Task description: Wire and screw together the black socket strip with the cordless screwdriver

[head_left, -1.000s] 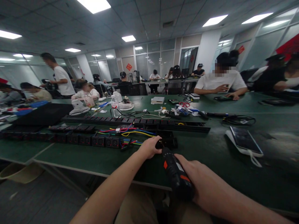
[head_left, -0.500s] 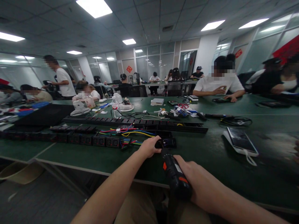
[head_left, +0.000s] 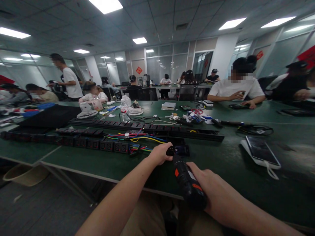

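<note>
My right hand (head_left: 204, 180) is wrapped round a black and orange cordless screwdriver (head_left: 189, 183), its nose pointing away from me. The tip meets a small dark part (head_left: 180, 150) at the end of a wired strip. My left hand (head_left: 161, 154) grips that part by its near left side, fingers bent round it; the exact spot of contact is hidden. Red, blue, green and yellow wires (head_left: 142, 139) run left from there to a row of black power sockets (head_left: 114, 146). Behind lies a long black power strip housing (head_left: 147, 127).
A phone on a white power bank (head_left: 262, 152) lies to the right, near a coiled black cable (head_left: 256, 128). Further back stand a water bottle (head_left: 124, 109), a white fan part (head_left: 135, 110) and a white box (head_left: 168, 106). A co-worker (head_left: 237, 87) sits across the table (head_left: 221, 170).
The whole view has shifted slightly, so the scene sits a little further right. Both hands keep their grip, with the screwdriver still against the dark part.
</note>
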Demonstrator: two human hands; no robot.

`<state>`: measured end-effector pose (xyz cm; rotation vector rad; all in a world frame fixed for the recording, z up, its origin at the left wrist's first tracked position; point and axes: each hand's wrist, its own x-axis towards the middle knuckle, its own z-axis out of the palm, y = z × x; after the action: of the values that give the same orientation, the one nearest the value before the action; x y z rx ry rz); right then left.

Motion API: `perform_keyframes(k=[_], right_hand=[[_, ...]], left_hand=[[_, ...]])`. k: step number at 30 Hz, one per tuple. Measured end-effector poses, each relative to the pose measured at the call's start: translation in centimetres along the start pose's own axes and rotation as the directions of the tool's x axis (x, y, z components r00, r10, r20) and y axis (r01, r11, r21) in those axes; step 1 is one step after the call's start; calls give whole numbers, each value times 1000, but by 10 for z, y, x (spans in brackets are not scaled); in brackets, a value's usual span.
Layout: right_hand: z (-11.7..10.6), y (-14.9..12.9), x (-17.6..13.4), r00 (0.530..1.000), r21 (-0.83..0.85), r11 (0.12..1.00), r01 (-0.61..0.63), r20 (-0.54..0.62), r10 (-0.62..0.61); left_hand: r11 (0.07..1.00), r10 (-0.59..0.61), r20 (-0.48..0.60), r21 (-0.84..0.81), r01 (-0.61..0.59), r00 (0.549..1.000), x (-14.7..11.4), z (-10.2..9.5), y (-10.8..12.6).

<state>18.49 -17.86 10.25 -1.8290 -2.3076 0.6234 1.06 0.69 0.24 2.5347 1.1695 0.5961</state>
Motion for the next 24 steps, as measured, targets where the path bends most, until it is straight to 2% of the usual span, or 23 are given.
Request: perform_keyframes(k=[24], right_hand=[[-1,-3,0,1000,17,1000,-8,4,8]], left_hand=[[999,-47,36,-12,48,998,-1,-4,5]])
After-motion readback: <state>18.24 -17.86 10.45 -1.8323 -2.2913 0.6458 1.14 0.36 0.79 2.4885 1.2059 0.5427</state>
